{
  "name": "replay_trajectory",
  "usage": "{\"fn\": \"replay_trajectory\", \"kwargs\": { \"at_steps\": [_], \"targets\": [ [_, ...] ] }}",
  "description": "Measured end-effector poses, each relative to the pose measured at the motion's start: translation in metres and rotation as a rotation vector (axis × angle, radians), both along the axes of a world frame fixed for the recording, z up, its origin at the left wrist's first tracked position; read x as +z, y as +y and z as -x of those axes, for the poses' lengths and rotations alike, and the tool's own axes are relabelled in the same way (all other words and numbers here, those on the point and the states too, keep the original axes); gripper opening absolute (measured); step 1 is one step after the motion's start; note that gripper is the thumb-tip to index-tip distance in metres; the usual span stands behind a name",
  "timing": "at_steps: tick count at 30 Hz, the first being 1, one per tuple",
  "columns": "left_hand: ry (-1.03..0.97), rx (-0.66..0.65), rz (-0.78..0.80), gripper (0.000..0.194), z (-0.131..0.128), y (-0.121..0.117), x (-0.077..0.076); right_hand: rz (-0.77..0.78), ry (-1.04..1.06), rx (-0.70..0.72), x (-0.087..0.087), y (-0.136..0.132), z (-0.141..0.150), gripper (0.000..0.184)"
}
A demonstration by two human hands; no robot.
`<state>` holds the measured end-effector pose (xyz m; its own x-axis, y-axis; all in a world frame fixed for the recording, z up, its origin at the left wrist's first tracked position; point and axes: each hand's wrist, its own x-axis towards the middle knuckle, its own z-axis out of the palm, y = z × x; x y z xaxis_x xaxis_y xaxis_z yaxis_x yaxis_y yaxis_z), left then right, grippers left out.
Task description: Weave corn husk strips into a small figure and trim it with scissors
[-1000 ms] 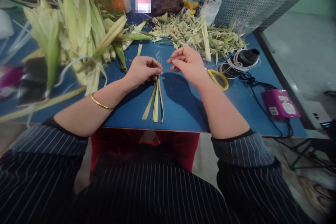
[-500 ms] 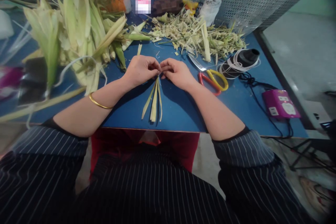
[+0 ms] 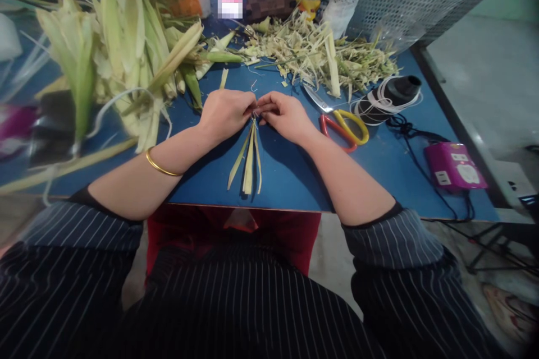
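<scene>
Several thin pale-green leaf strips (image 3: pixel 248 160) fan out toward me on the blue table (image 3: pixel 295 179), gathered at their far end. My left hand (image 3: pixel 225 112) pinches that gathered end, fingers closed. My right hand (image 3: pixel 284 115) meets it from the right, fingertips pressed on the same spot, closed around the top of the strips. A thin white thread seems to run there, too fine to be sure.
A big pile of corn husks (image 3: pixel 122 50) fills the back left. Cut husk scraps (image 3: pixel 324 56) lie at the back. Red-and-yellow scissors (image 3: pixel 341 123), a spool of white cord (image 3: pixel 387 101) and a pink device with a black cable (image 3: pixel 455 165) sit to the right.
My right hand came in from the right and closed on the top of the strips beside my left hand, uncovering the scissors. Since half a second ago the hands have hardly moved.
</scene>
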<state>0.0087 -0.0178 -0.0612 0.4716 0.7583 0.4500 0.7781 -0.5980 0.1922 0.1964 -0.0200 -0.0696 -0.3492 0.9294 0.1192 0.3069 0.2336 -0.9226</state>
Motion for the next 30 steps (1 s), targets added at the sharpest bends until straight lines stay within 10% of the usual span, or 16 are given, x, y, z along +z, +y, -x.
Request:
{"fn": "replay_trajectory", "kwargs": {
  "at_steps": [20, 30],
  "targets": [
    [0.025, -0.126, -0.182, 0.026, -0.01, 0.001, -0.003, -0.046, 0.039, -0.04, -0.01, 0.007, -0.002, 0.02],
    [-0.123, -0.038, 0.011, 0.02, -0.007, -0.004, 0.003, -0.001, -0.037, -0.099, 0.003, 0.002, -0.003, 0.013]
  ]
}}
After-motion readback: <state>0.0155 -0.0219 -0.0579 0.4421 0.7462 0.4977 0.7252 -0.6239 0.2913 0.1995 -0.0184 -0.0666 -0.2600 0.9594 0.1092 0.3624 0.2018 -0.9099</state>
